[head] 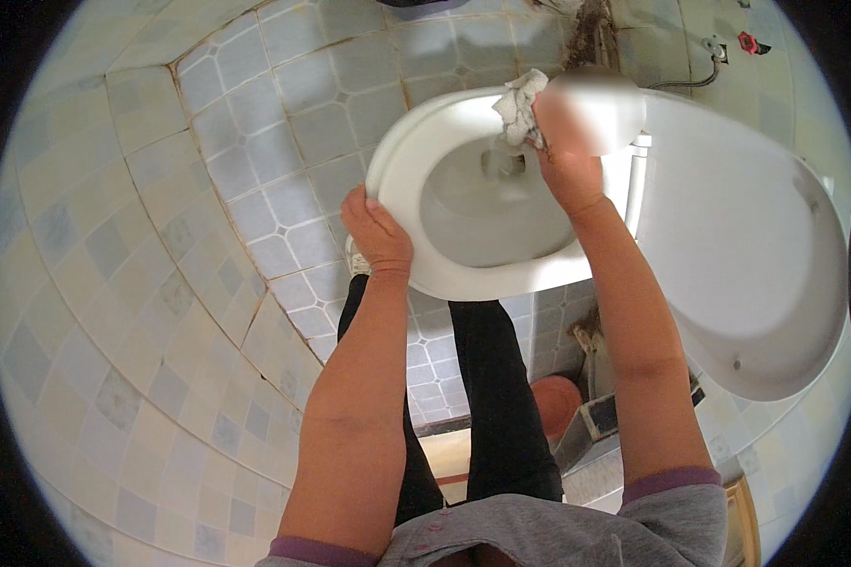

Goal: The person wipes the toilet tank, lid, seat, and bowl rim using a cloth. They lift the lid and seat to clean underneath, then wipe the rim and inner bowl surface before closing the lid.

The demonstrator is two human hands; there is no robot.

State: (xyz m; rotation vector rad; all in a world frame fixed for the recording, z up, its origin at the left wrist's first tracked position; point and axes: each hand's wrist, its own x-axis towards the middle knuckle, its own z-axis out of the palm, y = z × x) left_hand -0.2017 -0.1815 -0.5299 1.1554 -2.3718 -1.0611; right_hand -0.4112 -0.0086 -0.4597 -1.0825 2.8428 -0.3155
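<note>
Before me is a white toilet seat (510, 282) lying on its bowl, with the lid (737, 241) raised at the right. My left hand (377, 230) grips the seat's rounded front edge, the thumb on top. Across the bowl, my right hand (574, 166) holds a crumpled pale cloth (521, 106) against the far side of the seat. A blurred patch hides part of this hand and its fingers. Inside the bowl (468, 198), the dark drain opening (503, 164) shows below the cloth.
Grey-blue tiles cover the floor (312, 135); a tiled wall (149, 283) rises at the left. A red valve handle (748, 42) and a flexible hose (688, 83) sit on the back wall. Near my legs are a reddish round object (557, 405) and a grey bin-like container (588, 432).
</note>
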